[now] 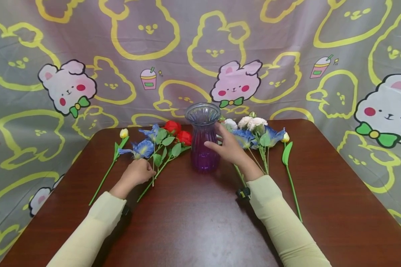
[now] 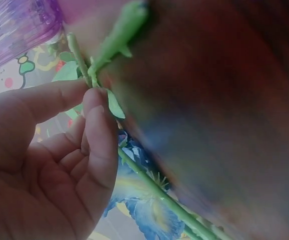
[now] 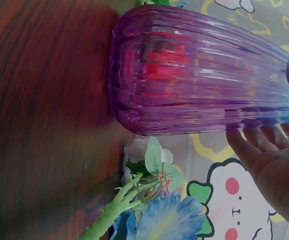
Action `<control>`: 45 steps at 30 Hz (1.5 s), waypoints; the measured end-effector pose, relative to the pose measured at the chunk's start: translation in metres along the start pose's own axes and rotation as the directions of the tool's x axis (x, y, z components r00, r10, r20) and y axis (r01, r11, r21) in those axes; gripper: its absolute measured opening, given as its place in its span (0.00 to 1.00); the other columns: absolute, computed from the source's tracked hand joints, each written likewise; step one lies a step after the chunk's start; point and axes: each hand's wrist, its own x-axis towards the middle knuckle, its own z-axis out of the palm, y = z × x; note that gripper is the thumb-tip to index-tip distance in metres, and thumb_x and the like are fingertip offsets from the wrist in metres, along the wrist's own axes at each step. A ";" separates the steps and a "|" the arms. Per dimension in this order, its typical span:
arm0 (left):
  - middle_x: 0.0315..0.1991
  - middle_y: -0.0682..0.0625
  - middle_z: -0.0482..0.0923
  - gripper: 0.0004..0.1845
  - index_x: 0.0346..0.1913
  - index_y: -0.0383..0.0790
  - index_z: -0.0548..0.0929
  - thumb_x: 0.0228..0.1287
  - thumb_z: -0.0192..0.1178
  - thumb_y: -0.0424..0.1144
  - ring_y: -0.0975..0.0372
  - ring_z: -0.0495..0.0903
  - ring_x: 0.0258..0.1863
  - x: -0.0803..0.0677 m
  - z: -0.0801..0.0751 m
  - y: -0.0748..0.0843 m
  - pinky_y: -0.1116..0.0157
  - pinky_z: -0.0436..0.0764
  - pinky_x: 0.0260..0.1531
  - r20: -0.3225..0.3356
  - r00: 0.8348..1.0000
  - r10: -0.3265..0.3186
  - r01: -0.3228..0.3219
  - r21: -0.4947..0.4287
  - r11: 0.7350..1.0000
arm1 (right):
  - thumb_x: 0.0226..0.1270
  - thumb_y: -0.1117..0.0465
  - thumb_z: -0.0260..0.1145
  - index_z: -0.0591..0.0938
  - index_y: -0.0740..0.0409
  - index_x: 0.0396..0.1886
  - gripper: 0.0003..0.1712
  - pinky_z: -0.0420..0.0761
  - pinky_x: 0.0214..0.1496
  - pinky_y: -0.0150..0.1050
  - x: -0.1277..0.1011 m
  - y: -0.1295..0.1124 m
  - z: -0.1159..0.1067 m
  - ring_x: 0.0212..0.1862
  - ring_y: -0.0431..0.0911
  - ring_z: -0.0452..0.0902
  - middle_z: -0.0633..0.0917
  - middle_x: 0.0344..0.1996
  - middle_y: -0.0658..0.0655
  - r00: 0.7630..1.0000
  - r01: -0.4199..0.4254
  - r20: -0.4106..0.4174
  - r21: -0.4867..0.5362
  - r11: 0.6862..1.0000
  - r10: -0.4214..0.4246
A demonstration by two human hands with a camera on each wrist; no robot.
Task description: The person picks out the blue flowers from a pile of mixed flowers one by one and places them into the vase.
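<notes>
The left hand (image 1: 135,173) pinched a green stem (image 2: 79,56). The right hand (image 1: 232,149), fingers (image 3: 242,146) spread apart, flanked a purple vase (image 1: 203,148).

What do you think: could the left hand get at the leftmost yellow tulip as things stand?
Probably yes: bare tabletop lies between the left hand and the tulip, but that hand pinches a green stem, so might need freeing.

Grey cloth (image 1: 287,37) with cartoon bunny faces (image 1: 234,82) behind a reddish-brown table (image 1: 200,222)
</notes>
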 end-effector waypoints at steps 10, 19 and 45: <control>0.11 0.50 0.76 0.22 0.11 0.41 0.77 0.64 0.64 0.39 0.61 0.74 0.11 -0.002 0.001 -0.001 0.65 0.71 0.15 0.022 0.999 -0.035 0.035 0.005 0.999 | 0.65 0.63 0.68 0.59 0.64 0.73 0.41 0.68 0.64 0.49 -0.001 0.000 0.000 0.69 0.54 0.63 0.67 0.68 0.65 1.000 0.008 0.001 0.005 1.000 -0.008; 0.10 0.56 0.63 0.23 0.12 0.44 0.72 0.62 0.66 0.43 0.66 0.61 0.11 -0.007 -0.016 -0.007 0.67 0.59 0.14 -0.068 0.998 -0.012 0.014 0.023 1.000 | 0.65 0.63 0.69 0.59 0.64 0.73 0.42 0.68 0.65 0.49 0.000 -0.001 0.000 0.69 0.54 0.63 0.67 0.68 0.65 1.000 0.009 -0.003 0.005 1.000 -0.009; 0.24 0.50 0.81 0.04 0.26 0.38 0.86 0.57 0.68 0.32 0.58 0.77 0.23 -0.011 -0.024 -0.033 0.55 0.78 0.26 -0.033 0.999 -0.032 0.037 0.157 0.987 | 0.64 0.63 0.69 0.58 0.65 0.73 0.42 0.68 0.65 0.51 0.000 -0.001 0.000 0.69 0.56 0.61 0.66 0.69 0.66 1.000 0.013 -0.001 0.008 1.000 -0.013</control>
